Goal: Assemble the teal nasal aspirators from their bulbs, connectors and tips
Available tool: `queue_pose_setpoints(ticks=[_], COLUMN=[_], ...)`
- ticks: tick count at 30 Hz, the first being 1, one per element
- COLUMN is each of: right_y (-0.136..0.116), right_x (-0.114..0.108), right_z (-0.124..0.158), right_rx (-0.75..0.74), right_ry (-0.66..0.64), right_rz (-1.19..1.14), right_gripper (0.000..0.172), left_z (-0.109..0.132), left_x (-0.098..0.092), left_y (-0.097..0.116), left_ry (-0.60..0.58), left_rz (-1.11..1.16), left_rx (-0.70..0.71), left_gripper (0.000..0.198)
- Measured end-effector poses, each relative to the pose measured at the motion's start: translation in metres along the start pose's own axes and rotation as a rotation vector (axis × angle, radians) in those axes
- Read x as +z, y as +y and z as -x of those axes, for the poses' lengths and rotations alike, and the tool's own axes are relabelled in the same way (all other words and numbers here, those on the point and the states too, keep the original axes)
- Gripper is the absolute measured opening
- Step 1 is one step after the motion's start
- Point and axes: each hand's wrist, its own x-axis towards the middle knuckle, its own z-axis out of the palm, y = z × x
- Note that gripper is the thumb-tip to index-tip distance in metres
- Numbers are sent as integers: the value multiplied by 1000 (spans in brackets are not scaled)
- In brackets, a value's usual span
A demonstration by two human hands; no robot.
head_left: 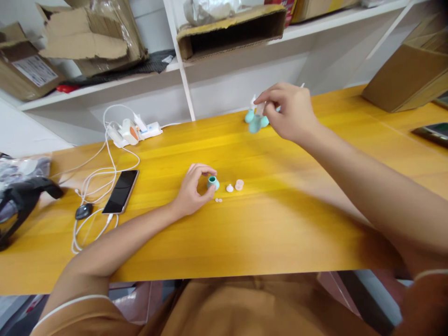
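Observation:
My left hand (pixel 196 189) has thumb and index finger around a small teal round-bodied bottle (pixel 213 182), whose uncapped mouth faces up on the table. Just right of it lie a small white nozzle-shaped piece (pixel 229 188) and a pale pink cap-like piece (pixel 239 185). Two tiny pale discs (pixel 218 200) are in front of the bottle. Farther back, my right hand (pixel 289 109) pinches the translucent top of another teal bottle (pixel 255 125), blurred by motion. Behind it stand more teal bottles, one with a white pointed tip (pixel 249 115), partly hidden by the hand.
On the left are a phone (pixel 121 191), coiled white cables, a black mouse-like object (pixel 84 211) and a power strip (pixel 151 130). A black strapped device (pixel 24 205) sits at the left edge. Cardboard boxes fill the shelf; another box (pixel 409 74) stands back right.

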Motion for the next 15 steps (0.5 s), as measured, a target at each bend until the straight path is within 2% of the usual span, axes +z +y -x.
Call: queue_pose_setpoints(ticks=[2, 4, 7, 10, 15], right_y=[-45, -85, -127, -144, -141], right_x=[-9, -12, -5, 11, 28], right_z=[18, 42, 83, 114, 135], right_rx=[8, 40, 128, 179, 121], right_ry=[39, 6, -10, -44, -109], right_rz=[-192, -469, -720, -881, -1024], right_gripper=[16, 19, 21, 23, 21], left_z=[1, 4, 8, 11, 12], left_x=[-2, -3, -4, -4, 0], left_y=[2, 3, 4, 4, 7], left_ry=[47, 90, 138, 132, 96], left_rz=[-72, -138, -235, -310, -353], left_rx=[102, 198, 285, 311, 357], left_gripper=[28, 33, 51, 66, 56])
